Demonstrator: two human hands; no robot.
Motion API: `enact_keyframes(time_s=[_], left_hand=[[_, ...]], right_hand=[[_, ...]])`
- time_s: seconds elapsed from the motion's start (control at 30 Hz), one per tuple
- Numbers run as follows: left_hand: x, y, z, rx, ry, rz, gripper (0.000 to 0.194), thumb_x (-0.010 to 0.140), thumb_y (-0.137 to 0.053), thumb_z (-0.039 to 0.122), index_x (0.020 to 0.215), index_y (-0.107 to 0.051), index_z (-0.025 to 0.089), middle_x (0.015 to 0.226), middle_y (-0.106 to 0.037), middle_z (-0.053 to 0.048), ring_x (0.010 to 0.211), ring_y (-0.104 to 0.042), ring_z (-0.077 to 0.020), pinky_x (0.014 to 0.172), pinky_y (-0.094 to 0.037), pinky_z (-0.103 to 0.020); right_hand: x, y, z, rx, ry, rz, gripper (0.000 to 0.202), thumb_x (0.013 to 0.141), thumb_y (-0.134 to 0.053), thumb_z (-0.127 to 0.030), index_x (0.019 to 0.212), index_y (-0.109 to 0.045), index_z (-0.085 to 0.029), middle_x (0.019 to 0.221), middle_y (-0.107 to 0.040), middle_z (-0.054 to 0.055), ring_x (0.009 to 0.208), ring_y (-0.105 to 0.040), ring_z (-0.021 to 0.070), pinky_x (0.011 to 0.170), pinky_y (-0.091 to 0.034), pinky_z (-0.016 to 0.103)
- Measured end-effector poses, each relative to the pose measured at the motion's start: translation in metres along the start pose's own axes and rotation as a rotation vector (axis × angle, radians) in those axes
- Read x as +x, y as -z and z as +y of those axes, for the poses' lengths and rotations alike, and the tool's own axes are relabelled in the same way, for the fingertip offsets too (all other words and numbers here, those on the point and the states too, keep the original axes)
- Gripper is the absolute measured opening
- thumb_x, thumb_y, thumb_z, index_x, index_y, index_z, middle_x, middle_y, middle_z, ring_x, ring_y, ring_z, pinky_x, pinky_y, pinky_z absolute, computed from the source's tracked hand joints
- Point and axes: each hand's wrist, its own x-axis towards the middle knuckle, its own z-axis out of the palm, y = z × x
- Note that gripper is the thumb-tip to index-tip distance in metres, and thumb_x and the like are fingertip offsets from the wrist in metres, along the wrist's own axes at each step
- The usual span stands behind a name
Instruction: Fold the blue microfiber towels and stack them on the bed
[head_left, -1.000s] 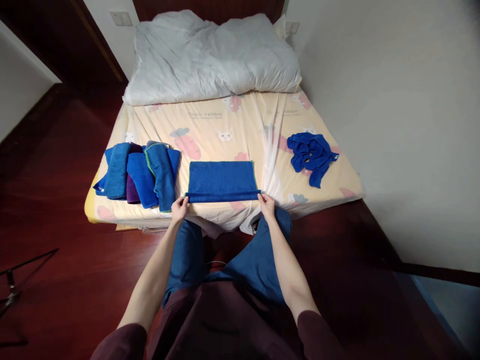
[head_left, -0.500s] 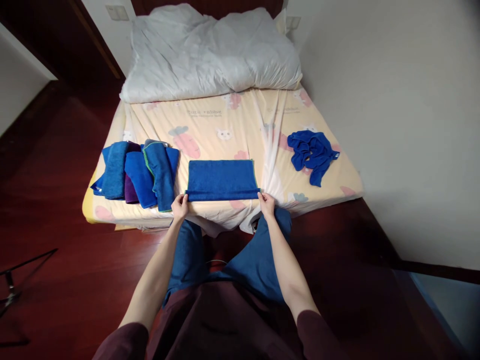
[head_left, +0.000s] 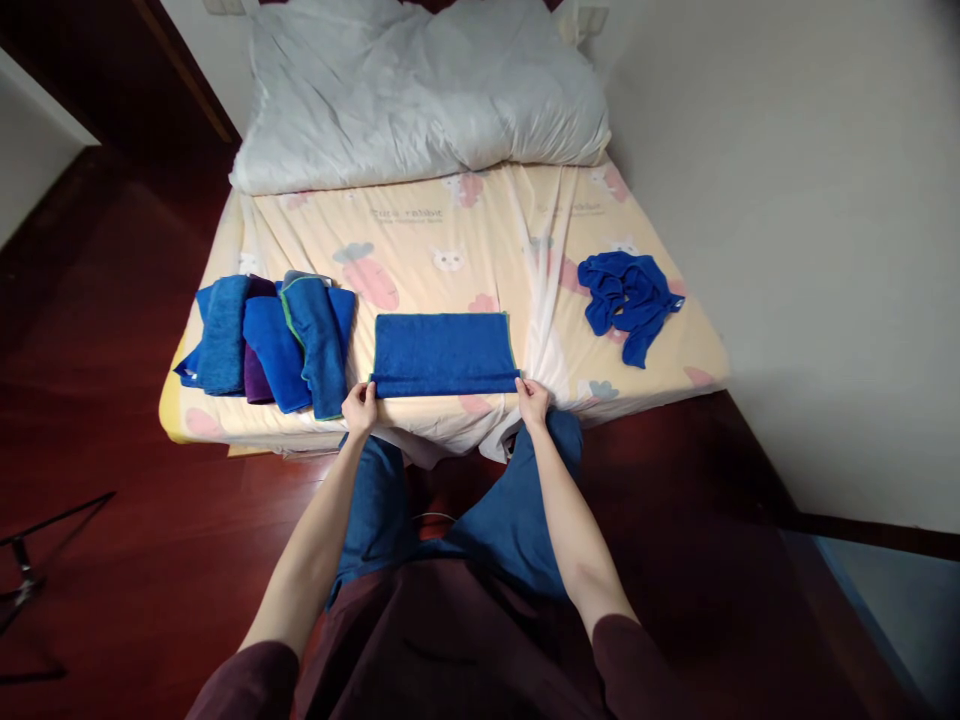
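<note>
Honestly, with left hand (head_left: 361,408) and right hand (head_left: 533,404) pinching the blue towel (head_left: 442,343) by its front corners, right of the cloth pile (head_left: 271,352), one uneven tug could probably drag it crooked.

Downward head view over bed (head_left: 300,235)

Found dim overall, brightest on bed (head_left: 484,232) and quilt (head_left: 427,100). Noted faint glare on floor (head_left: 187,530) near bed's front, heavy shadow farther right. Saw wall (head_left: 787,250) darkening at upper-right corner. Recorded wide-angle stretch toward edges, slightly blurred lettering (head_left: 407,214) on bed.
</note>
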Motion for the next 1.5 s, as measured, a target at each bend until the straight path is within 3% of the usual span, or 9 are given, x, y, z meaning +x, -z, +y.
enact_keyframes(time_s=[0.33,0.5,0.6,0.7,0.8,0.9,1.13,1.5], left_hand=[[-0.001,-0.005,-0.001,0.021,-0.01,0.02,0.031,0.09,-0.057,0.049,0.091,-0.068,0.02,0.087,-0.073,-0.009,0.084,-0.068,-0.0249,0.079,-0.05,-0.032],[-0.006,0.0,0.005,0.018,-0.042,-0.004,0.033,0.09,-0.059,0.04,0.114,-0.063,0.017,0.096,-0.071,-0.011,0.092,-0.069,-0.027,0.088,-0.052,-0.038],[-0.019,0.008,0.013,0.075,-0.198,0.041,0.043,0.092,-0.058,0.037,0.129,-0.058,0.014,0.124,-0.064,-0.019,0.118,-0.061,-0.0316,0.103,-0.049,-0.045],[-0.032,0.016,0.021,0.174,-0.387,-0.007,0.045,0.096,-0.054,0.034,0.137,-0.056,0.017,0.147,-0.053,-0.019,0.138,-0.049,-0.033,0.114,-0.041,-0.05],[-0.036,0.019,0.025,0.227,-0.573,-0.198,0.046,0.099,-0.047,0.031,0.143,-0.054,0.02,0.156,-0.048,-0.013,0.147,-0.041,-0.0295,0.121,-0.036,-0.05],[-0.033,0.015,0.024,0.269,-0.668,-0.337,0.05,0.098,-0.044,0.027,0.147,-0.052,0.019,0.159,-0.046,-0.011,0.153,-0.034,-0.0278,0.125,-0.031,-0.051],[-0.024,0.004,0.014,0.372,-0.663,-0.37,0.054,0.095,-0.043,0.021,0.148,-0.052,0.012,0.161,-0.042,-0.014,0.155,-0.029,-0.0306,0.126,-0.029,-0.052],[-0.015,0.0,0.012,0.441,-0.575,-0.341,0.064,0.088,-0.043,0.011,0.151,-0.051,0.017,0.16,-0.044,-0.013,0.153,-0.034,-0.0326,0.124,-0.03,-0.054]], right_hand=[[0.001,0.001,-0.017,-0.057,-0.052,0.012,0.041,0.082,-0.064,-0.059,0.072,-0.071,-0.02,0.077,-0.075,0.012,0.077,-0.068,0.0259,0.07,-0.051,0.032],[-0.002,0.009,-0.028,-0.022,-0.06,0.006,0.039,0.079,-0.067,-0.055,0.087,-0.072,-0.017,0.084,-0.076,0.013,0.075,-0.068,0.0257,0.075,-0.053,0.036],[-0.013,0.021,-0.035,-0.026,0.061,0.076,0.046,0.085,-0.062,-0.053,0.108,-0.072,-0.014,0.098,-0.074,0.015,0.075,-0.065,0.0233,0.078,-0.054,0.038],[-0.028,0.033,-0.041,-0.067,0.266,0.102,0.044,0.093,-0.056,-0.047,0.12,-0.07,-0.016,0.115,-0.07,0.016,0.094,-0.067,0.0258,0.091,-0.054,0.041],[-0.039,0.041,-0.046,-0.112,0.467,-0.037,0.042,0.099,-0.05,-0.037,0.133,-0.066,-0.019,0.133,-0.065,0.015,0.124,-0.061,0.0273,0.109,-0.047,0.044],[-0.045,0.042,-0.05,-0.209,0.604,-0.207,0.044,0.102,-0.044,-0.029,0.141,-0.062,-0.022,0.147,-0.059,0.01,0.138,-0.053,0.0252,0.118,-0.04,0.046],[-0.045,0.031,-0.05,-0.342,0.686,-0.399,0.052,0.103,-0.036,-0.019,0.153,-0.05,-0.022,0.16,-0.045,0.006,0.152,-0.037,0.0212,0.123,-0.035,0.047],[-0.036,0.018,-0.039,-0.362,0.601,-0.333,0.052,0.098,-0.043,-0.019,0.149,-0.055,-0.017,0.153,-0.054,0.01,0.148,-0.044,0.0238,0.122,-0.037,0.047]])
